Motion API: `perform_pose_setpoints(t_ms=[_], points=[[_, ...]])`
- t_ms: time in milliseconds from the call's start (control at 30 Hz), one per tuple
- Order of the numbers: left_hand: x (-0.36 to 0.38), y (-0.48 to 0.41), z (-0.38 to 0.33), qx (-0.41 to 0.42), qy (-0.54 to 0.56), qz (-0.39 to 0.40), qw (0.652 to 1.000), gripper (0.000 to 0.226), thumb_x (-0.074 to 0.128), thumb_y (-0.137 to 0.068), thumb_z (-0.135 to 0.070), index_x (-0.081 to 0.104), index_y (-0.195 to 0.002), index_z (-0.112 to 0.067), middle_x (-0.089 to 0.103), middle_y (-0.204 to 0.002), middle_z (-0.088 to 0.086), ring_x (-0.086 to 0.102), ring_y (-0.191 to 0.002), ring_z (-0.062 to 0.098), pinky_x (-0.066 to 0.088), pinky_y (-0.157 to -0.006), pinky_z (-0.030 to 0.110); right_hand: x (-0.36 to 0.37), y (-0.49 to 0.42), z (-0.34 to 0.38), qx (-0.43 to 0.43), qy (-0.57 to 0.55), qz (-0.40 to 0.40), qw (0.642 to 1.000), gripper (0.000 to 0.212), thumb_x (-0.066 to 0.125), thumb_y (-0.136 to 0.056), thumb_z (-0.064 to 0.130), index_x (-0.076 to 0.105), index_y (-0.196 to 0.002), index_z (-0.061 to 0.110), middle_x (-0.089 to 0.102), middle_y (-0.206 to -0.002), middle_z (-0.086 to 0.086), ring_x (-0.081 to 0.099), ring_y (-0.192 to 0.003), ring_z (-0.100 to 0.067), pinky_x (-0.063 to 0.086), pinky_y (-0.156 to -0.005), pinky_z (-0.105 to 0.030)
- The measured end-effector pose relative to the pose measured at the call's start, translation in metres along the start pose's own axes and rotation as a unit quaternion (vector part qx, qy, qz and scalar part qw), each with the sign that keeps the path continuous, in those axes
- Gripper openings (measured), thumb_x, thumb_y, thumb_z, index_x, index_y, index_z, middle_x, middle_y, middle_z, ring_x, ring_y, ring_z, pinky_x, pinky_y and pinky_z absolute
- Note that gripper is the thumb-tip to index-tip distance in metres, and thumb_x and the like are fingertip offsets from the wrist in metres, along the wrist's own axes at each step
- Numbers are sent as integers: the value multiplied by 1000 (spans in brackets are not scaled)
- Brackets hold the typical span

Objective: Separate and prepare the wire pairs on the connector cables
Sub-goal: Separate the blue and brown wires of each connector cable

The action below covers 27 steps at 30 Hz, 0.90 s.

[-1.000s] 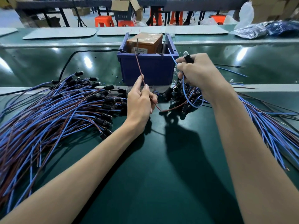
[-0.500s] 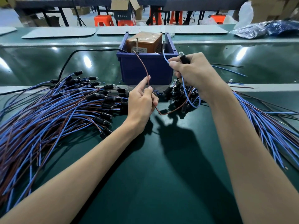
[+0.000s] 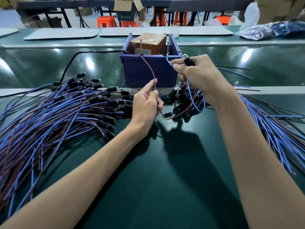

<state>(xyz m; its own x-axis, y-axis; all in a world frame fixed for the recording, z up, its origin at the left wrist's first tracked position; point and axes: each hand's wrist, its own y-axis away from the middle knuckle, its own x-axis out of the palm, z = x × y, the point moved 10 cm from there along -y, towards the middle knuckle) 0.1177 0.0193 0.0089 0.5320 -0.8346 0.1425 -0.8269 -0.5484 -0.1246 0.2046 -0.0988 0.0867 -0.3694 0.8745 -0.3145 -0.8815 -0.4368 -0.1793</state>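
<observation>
My left hand (image 3: 146, 104) pinches a brown wire (image 3: 149, 67) that arcs up toward the blue bin. My right hand (image 3: 197, 75) grips a black connector (image 3: 188, 61) and the blue wire (image 3: 169, 61) of the same cable, whose short end curls up by the fingers. The blue wire loops down below that hand (image 3: 196, 104). A big fan of blue and brown connector cables (image 3: 57, 113) lies on the left of the green mat. A second heap of black connectors (image 3: 179, 96) sits under my right hand, its wires trailing to the right (image 3: 272, 129).
A blue plastic bin (image 3: 148, 71) holding an orange-brown box (image 3: 148, 44) and upright metal pins stands just behind the hands. A black cable (image 3: 74, 58) runs from the bin to the left. Plastic bags (image 3: 264, 32) lie at the far right. Orange stools stand beyond the bench.
My right hand has shifted left and slightly down with the connector. The brown wire has bent into a stronger arc, and the blue wire's tip now curls closer to my right fingers.
</observation>
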Motion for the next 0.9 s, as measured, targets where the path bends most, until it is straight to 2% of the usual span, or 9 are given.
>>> perform_pose_setpoints(t_ms=[567, 767, 900], points=[[3, 2, -1, 0, -11, 7, 1000, 37, 38, -99, -4, 53, -131, -15, 41, -38, -9, 35, -35, 2, 25, -35, 12, 7, 4, 9, -16, 9, 34, 999, 14, 57, -94, 14, 70, -97, 17, 47, -40, 15, 42, -39, 2, 30, -41, -5], [1, 4, -5, 7, -9, -3, 1000, 35, 37, -99, -2, 52, -127, -16, 41, -60, 2, 39, -36, 1, 25, -34, 12, 6, 6, 12, -16, 16, 35, 999, 16, 57, -95, 14, 71, -103, 13, 46, -41, 15, 43, -40, 3, 30, -42, -6], [-2, 4, -7, 16, -11, -11, 1000, 31, 34, -98, -3, 51, -118, -20, 44, -51, -2, 39, -36, 1, 26, -34, 11, 7, 8, 14, -19, 17, 40, 999, 17, 56, -95, 14, 71, -104, 14, 47, -41, 16, 43, -40, 3, 31, -43, -5]])
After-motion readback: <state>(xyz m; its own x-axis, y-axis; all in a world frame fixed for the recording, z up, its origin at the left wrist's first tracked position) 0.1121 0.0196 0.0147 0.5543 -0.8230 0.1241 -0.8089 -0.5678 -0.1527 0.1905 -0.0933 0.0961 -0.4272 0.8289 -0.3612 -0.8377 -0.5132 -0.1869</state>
